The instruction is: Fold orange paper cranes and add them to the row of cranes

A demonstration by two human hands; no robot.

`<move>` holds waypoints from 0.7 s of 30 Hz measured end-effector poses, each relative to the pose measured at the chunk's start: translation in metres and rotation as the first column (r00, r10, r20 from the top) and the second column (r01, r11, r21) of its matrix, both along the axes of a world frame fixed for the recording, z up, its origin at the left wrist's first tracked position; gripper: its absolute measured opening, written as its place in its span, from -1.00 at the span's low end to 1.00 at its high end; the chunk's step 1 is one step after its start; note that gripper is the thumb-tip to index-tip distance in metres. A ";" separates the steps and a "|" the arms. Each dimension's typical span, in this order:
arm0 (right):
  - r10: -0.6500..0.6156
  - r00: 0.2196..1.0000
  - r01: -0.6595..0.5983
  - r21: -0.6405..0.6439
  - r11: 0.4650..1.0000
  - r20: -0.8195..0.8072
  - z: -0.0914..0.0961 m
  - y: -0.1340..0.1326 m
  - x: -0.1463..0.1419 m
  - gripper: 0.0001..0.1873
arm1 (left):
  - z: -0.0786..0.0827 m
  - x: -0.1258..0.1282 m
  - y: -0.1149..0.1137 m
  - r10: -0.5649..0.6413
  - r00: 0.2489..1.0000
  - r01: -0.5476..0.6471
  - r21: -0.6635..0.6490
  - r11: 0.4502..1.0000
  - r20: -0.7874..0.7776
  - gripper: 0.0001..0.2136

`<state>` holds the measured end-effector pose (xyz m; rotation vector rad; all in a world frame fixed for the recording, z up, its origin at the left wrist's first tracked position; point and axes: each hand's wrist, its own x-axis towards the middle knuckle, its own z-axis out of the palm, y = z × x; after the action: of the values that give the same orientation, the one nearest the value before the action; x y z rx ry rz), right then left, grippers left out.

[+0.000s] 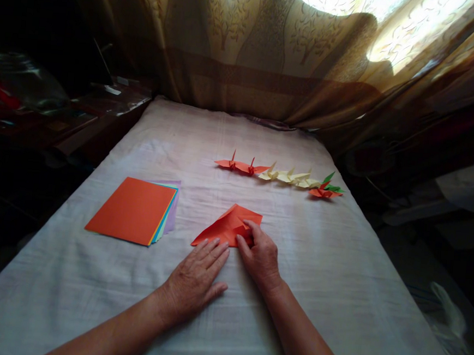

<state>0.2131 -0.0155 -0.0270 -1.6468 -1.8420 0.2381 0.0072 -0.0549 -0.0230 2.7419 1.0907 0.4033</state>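
A partly folded orange paper lies on the white cloth in front of me. My right hand pinches a flap at the paper's near right edge with thumb and fingers. Flat on the cloth just below the paper's near corner rests my left hand, fingers stretched out and fingertips close to the paper's edge, holding nothing.
A stack of coloured square sheets, orange on top, lies to the left. A row of folded paper cranes, orange, cream and green, lies further back. Patterned curtains hang behind. Dark clutter stands at both sides.
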 end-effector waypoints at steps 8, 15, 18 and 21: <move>0.003 1.000 -0.003 -0.001 1.000 0.018 -0.001 0.000 0.000 -0.63 | -0.001 -0.001 0.002 -0.006 1.000 0.007 -0.054 0.999 0.010 -0.41; -0.015 1.000 0.015 0.000 1.000 0.027 -0.001 0.000 -0.002 -0.65 | 0.006 -0.002 0.005 -0.021 0.999 0.024 -0.098 0.995 0.026 -0.40; -0.026 0.999 0.026 -0.003 1.000 0.025 -0.001 -0.001 -0.003 -0.65 | 0.007 -0.003 0.006 -0.017 0.999 0.021 -0.129 0.991 0.036 -0.39; -0.031 0.999 0.031 0.000 1.000 0.026 -0.002 -0.001 -0.003 -0.65 | 0.007 -0.004 0.006 -0.026 0.999 0.030 -0.135 0.990 0.034 -0.38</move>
<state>0.2100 -0.0161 -0.0288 -1.6848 -1.8336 0.2044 0.0034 -0.0492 -0.0161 2.6200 1.0304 0.3546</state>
